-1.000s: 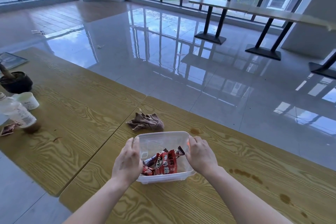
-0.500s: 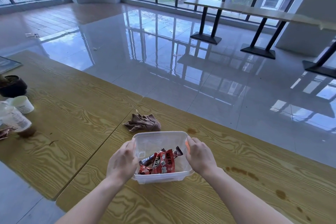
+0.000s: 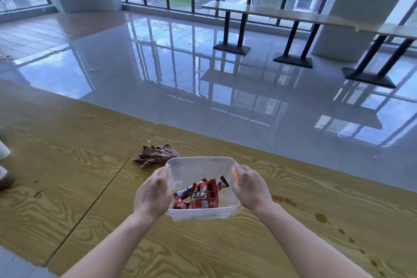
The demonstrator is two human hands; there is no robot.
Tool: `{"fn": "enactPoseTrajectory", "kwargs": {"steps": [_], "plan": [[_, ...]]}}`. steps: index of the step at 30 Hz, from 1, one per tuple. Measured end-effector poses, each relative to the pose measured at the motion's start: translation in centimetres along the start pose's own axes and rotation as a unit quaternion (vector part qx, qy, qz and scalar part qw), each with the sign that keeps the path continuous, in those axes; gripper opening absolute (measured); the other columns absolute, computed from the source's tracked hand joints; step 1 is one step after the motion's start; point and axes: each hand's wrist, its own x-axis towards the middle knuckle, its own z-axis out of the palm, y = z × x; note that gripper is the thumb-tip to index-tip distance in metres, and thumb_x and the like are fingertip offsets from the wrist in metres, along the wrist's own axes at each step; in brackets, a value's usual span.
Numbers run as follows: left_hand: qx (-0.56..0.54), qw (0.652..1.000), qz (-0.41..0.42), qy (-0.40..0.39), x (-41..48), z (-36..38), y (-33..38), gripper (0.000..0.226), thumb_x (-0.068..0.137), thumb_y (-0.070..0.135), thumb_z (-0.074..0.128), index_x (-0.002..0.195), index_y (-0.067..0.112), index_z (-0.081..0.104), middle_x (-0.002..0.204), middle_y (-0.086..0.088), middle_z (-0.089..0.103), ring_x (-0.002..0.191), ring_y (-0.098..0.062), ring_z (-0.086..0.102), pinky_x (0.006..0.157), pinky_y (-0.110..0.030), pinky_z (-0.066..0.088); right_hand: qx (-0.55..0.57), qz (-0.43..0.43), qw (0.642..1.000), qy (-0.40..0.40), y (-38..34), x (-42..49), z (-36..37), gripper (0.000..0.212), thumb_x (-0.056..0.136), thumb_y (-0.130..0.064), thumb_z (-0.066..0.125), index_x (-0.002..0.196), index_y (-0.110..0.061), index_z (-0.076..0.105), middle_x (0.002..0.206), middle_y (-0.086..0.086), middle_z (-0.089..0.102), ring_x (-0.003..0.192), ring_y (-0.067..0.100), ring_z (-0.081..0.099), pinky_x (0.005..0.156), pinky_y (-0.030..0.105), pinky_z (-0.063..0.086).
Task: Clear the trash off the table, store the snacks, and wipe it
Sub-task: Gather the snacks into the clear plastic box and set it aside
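A clear plastic container (image 3: 198,165) sits near the front middle of the wooden table (image 3: 282,221). My left hand (image 3: 154,194) grips its left side and my right hand (image 3: 249,185) grips its right side. Inside lie red and dark snack packets (image 3: 203,195). A crumpled brown cloth (image 3: 155,154) lies on the table just behind and left of the container. Brown spill stains (image 3: 320,218) mark the wood to the right of my right wrist.
A second wooden table (image 3: 56,153) adjoins on the left, with a narrow seam between them. A white cup (image 3: 3,151) and a brown stain show at the far left edge. Glossy tiled floor and tall bar tables (image 3: 270,12) lie beyond.
The view has swung to the right, so the bottle, cup and plant pot on the left have mostly left the frame. Both hands stay on the container, which appears slightly raised and nearer.
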Motion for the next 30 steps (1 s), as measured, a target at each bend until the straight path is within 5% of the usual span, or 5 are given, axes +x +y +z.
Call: {"fn": "enactPoseTrajectory", "kwargs": {"steps": [8, 23, 30], "plan": [[-0.021, 0.997, 0.076, 0.005, 0.3, 1.2, 6.0, 0.030, 0.097, 0.020, 0.046, 0.126, 0.015, 0.054, 0.117, -0.001, 0.065, 0.095, -0.031, 0.064, 0.065, -0.037, 0.046, -0.009, 0.056, 0.998, 0.015, 4.2, -3.1, -4.3, 0.017, 0.095, -0.016, 0.047, 0.109, -0.011, 0.054, 0.104, 0.004, 0.062, 0.094, 0.031, 0.059, 0.069, 0.036, 0.044], [-0.037, 0.981, 0.179, -0.066, -0.2, 6.9, 19.6, 0.061, 0.087, 0.009, 0.054, 0.145, 0.018, 0.040, 0.118, -0.002, 0.063, 0.097, -0.029, 0.062, 0.067, -0.036, 0.047, -0.030, 0.166, 0.983, 0.077, 16.0, -9.8, -10.9, 0.012, 0.097, -0.015, 0.044, 0.100, -0.011, 0.055, 0.094, 0.002, 0.062, 0.087, 0.027, 0.060, 0.065, 0.034, 0.043], [-0.039, 0.973, 0.214, -0.079, -0.5, 9.9, 25.1, 0.062, 0.084, 0.008, 0.053, 0.144, 0.020, 0.040, 0.114, 0.000, 0.063, 0.088, -0.026, 0.061, 0.061, -0.034, 0.039, -0.038, 0.213, 0.972, 0.092, 20.9, -12.4, -13.0, 0.022, 0.098, -0.017, 0.044, 0.115, -0.013, 0.057, 0.104, 0.002, 0.064, 0.096, 0.028, 0.060, 0.070, 0.034, 0.045]]}}
